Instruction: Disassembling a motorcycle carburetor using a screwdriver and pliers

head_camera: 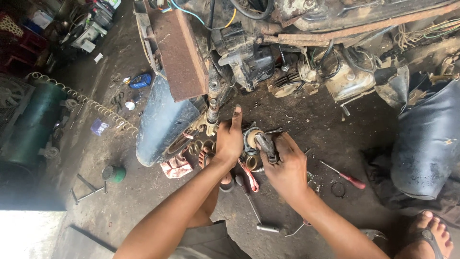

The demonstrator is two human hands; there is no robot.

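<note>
My left hand reaches forward with its thumb up, pressing against a greasy round metal part low on a stripped motorcycle. My right hand grips a dark metal tool whose head rests on that round part. A grimy shaft stands just left of my left hand. What my left fingers hold is hidden behind the hand.
A red-handled screwdriver lies right of my right hand. A socket wrench lies below my arms. A blue front mudguard and rusty plate stand left. A green compressor tank sits far left. A sandalled foot shows bottom right.
</note>
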